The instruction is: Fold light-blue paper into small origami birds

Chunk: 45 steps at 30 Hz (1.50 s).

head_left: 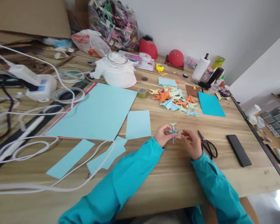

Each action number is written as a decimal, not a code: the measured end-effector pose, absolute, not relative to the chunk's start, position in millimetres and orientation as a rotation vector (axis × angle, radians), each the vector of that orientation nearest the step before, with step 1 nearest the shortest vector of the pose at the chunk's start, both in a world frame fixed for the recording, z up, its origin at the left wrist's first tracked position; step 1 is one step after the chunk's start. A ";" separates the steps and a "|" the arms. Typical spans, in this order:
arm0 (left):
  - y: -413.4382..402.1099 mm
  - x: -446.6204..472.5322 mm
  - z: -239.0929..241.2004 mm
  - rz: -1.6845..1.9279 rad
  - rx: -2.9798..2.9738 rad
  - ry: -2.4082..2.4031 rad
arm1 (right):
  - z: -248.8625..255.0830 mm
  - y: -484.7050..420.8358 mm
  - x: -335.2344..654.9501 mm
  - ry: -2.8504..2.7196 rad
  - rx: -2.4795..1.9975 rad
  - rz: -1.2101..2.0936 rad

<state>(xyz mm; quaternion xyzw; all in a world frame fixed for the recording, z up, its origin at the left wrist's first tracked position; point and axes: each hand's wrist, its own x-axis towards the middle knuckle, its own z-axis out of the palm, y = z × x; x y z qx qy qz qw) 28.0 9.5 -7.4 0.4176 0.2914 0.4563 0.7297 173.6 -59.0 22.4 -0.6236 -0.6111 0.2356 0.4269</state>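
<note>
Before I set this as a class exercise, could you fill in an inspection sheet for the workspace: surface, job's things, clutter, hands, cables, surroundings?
Surface: wood-grain table, busiest on the left and along the back.
Job's things: small folded blue paper in hand; mixed-colour folded pile beyond; scissors and phone to the right.
Clutter: white cap, tape measure, red domes at the back.
Hands: left hand pinches the folded blue paper; right hand is close by, fingers bent, grip unclear.
Cables: white cables sprawl left; one crosses cut paper.
Surroundings: pale wall behind; cardboard at back left.
</note>
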 end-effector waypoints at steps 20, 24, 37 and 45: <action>12.2 31.0 -8.7 0.996 1.289 0.805 | 2.2 -13.1 161.4 -1.190 -1.264 1.037; 13.2 31.0 -10.1 0.988 1.256 0.800 | 0.2 -12.3 162.0 -1.191 -1.236 1.065; 12.8 29.3 -9.7 0.970 1.295 0.849 | -3.5 -10.2 163.2 -1.197 -1.186 1.122; 12.6 24.6 -10.4 0.946 1.258 0.829 | -4.1 -9.1 161.3 -1.218 -1.128 1.130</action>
